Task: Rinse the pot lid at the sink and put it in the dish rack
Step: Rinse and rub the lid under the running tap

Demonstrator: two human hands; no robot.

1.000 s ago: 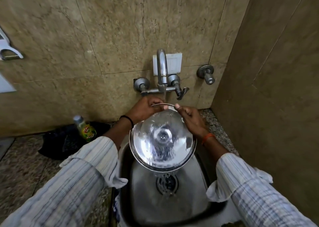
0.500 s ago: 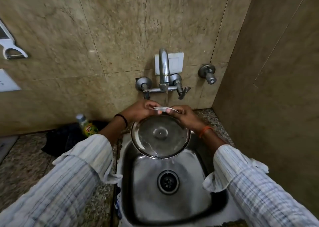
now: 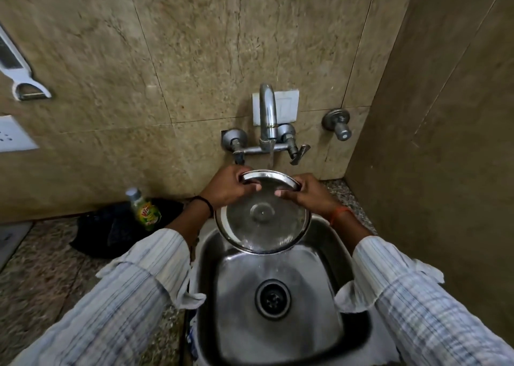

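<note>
A round steel pot lid (image 3: 262, 221) with a small knob at its middle is held tilted over the far end of the steel sink (image 3: 345, 257), under the tap (image 3: 267, 115). A thin stream of water falls from the spout onto the lid's upper rim. My left hand (image 3: 229, 187) grips the rim at the upper left. My right hand (image 3: 308, 194) grips it at the upper right. No dish rack is in view.
A green dish soap bottle (image 3: 144, 210) stands on a dark cloth (image 3: 108, 232) on the granite counter left of the sink. A second wall tap (image 3: 338, 123) sits right of the mixer. A side wall closes in on the right. A white peeler (image 3: 19, 73) hangs at the far left.
The lid has moved up and away from me toward the tap and now tilts less steeply. My view has lifted, so the sink drain shows in full.
</note>
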